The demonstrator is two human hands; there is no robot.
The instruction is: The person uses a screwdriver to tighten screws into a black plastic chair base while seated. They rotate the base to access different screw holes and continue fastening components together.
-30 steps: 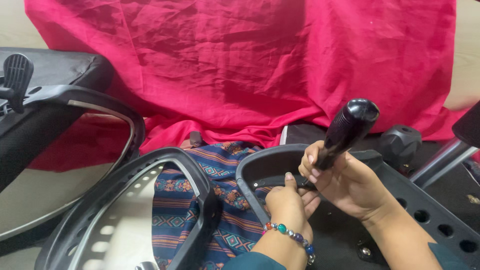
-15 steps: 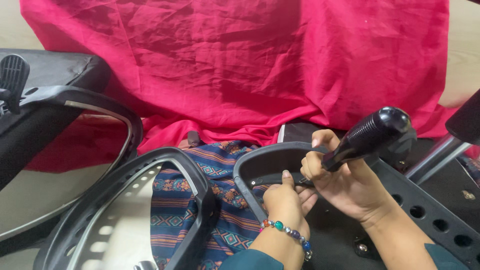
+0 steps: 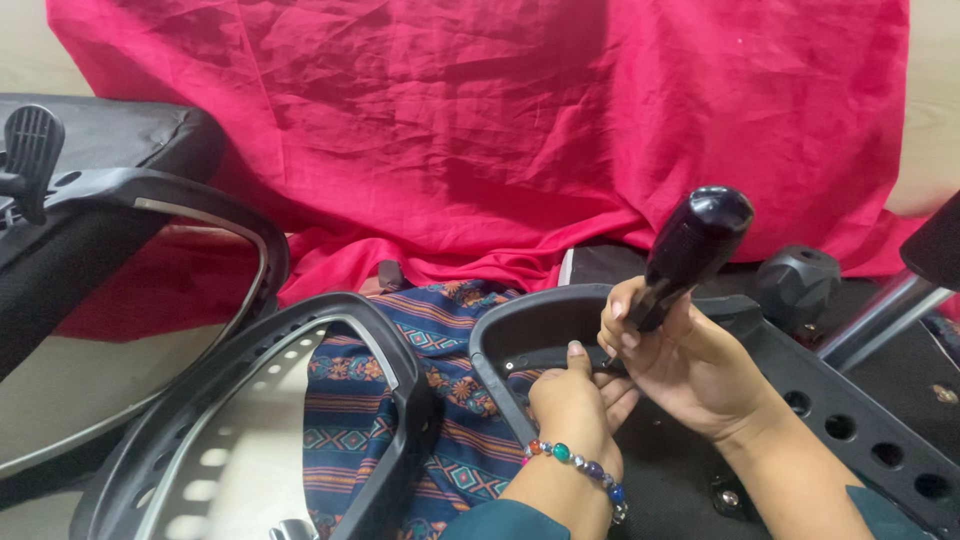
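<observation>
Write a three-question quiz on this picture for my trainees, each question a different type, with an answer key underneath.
1. True or false: the right hand grips a black tool handle.
2. Multiple choice: what does the left hand rest on? A. the red cloth B. the dark grey plastic armrest frame C. the black knob
3. Short answer: what is worn on the left wrist?

Key
1. True; the fingers wrap round its lower end and the handle tilts up to the right.
2. B
3. A bracelet of coloured beads.
</observation>
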